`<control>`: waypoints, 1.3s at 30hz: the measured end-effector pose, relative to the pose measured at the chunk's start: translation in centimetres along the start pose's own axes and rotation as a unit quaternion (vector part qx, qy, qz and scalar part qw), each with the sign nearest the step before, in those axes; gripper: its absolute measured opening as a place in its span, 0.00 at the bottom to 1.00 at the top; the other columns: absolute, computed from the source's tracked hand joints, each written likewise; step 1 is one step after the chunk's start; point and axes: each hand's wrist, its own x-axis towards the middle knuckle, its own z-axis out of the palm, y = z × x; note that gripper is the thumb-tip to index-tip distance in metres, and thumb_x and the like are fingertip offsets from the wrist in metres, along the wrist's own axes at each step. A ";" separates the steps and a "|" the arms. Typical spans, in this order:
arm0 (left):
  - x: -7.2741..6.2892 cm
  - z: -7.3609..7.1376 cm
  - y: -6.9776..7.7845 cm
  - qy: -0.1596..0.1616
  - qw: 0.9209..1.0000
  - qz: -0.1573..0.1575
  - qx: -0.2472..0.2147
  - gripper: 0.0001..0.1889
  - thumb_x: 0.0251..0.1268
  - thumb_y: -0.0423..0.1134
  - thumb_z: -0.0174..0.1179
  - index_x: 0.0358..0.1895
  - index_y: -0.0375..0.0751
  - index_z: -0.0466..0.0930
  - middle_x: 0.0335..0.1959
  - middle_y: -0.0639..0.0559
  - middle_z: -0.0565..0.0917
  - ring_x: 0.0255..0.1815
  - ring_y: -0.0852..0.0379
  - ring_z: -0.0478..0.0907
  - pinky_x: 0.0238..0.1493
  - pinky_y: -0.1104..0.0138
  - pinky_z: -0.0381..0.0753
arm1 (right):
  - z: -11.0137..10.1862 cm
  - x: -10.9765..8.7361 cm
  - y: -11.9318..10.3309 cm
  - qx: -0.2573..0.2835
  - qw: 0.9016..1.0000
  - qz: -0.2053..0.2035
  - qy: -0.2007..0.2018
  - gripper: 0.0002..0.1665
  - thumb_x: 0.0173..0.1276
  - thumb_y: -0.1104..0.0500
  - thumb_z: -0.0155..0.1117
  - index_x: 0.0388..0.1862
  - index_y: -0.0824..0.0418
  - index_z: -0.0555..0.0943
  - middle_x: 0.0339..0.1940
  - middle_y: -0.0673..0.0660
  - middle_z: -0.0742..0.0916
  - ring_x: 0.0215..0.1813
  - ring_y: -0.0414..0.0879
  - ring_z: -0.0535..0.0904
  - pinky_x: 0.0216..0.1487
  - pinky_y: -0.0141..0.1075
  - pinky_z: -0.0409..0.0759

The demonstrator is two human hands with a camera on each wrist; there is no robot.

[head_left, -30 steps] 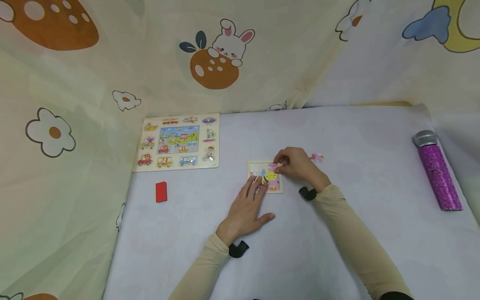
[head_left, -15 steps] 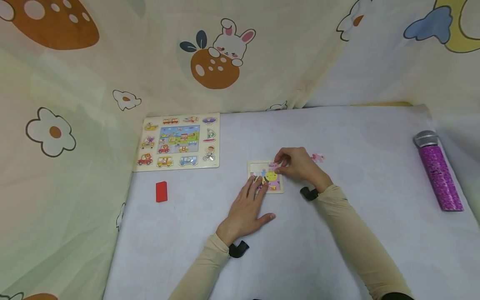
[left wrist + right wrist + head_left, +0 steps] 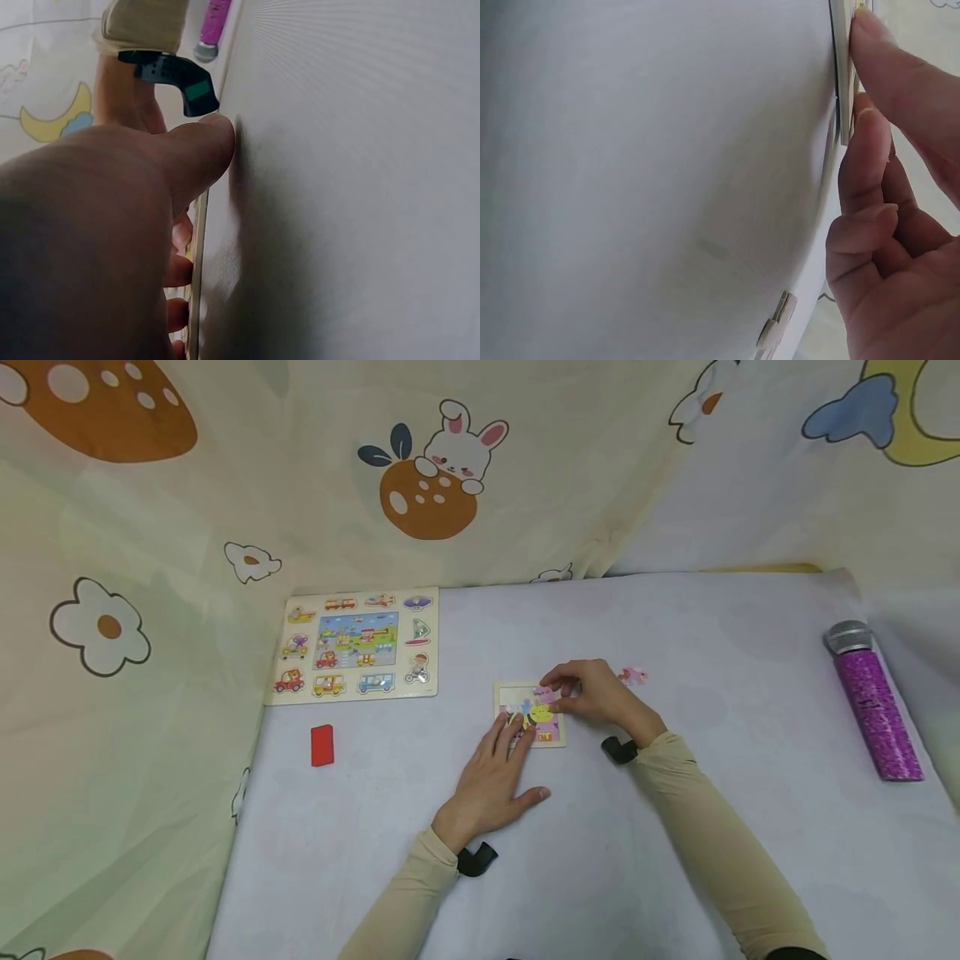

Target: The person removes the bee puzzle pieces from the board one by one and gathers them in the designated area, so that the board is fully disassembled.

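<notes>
A small jigsaw puzzle in a pale wooden frame (image 3: 560, 735) lies flat on the white table, showing a yellow and pink cartoon picture. My left hand (image 3: 487, 785) rests with straight, spread fingers on its lower left part, thumb out on the cloth. At the upper right corner, the thumb and index finger of my right hand (image 3: 596, 693) are bent about a pink puzzle piece (image 3: 545, 694) lying in the frame. The right wrist view has the thumb (image 3: 900, 67) against the puzzle's edge, the piece itself mostly hidden. One loose pink piece (image 3: 633, 676) lies just behind the right hand.
A larger vehicle puzzle board (image 3: 360, 643) lies at the back left, with a red block (image 3: 322, 745) in front of it. On the far right rests a glittery purple microphone-shaped object (image 3: 877, 710). A patterned cloth (image 3: 300, 485) hangs behind the table.
My right index finger and thumb have shifted slightly left over the puzzle's corner, and more of the pink piece shows between them. The left hand stays in place.
</notes>
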 end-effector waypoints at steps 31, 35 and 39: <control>-0.1 -0.1 0.2 -0.004 1.000 -0.003 -0.018 0.51 0.74 0.67 0.59 0.87 0.44 0.49 0.89 0.44 0.48 0.91 0.43 0.33 0.89 0.52 0.44 | -2.7 -2.1 1.6 -0.001 0.999 0.026 0.044 0.18 0.73 0.65 0.72 0.60 0.56 0.87 0.43 0.56 0.90 0.45 0.50 0.84 0.49 0.44 0.81; -0.2 -0.2 0.3 -0.004 1.000 -0.003 -0.021 0.50 0.74 0.66 0.60 0.87 0.43 0.49 0.89 0.43 0.48 0.91 0.43 0.33 0.88 0.52 0.44 | -4.2 -3.4 3.5 -0.004 0.996 0.032 0.082 0.18 0.73 0.65 0.71 0.59 0.55 0.87 0.43 0.56 0.90 0.43 0.49 0.82 0.44 0.36 0.78; -0.3 -0.2 0.3 0.001 1.000 -0.001 -0.022 0.50 0.74 0.66 0.60 0.87 0.43 0.49 0.89 0.43 0.48 0.91 0.42 0.34 0.88 0.51 0.45 | -5.9 -5.1 5.4 -0.010 0.992 0.046 0.118 0.18 0.72 0.66 0.72 0.60 0.55 0.87 0.43 0.57 0.90 0.44 0.50 0.83 0.42 0.28 0.75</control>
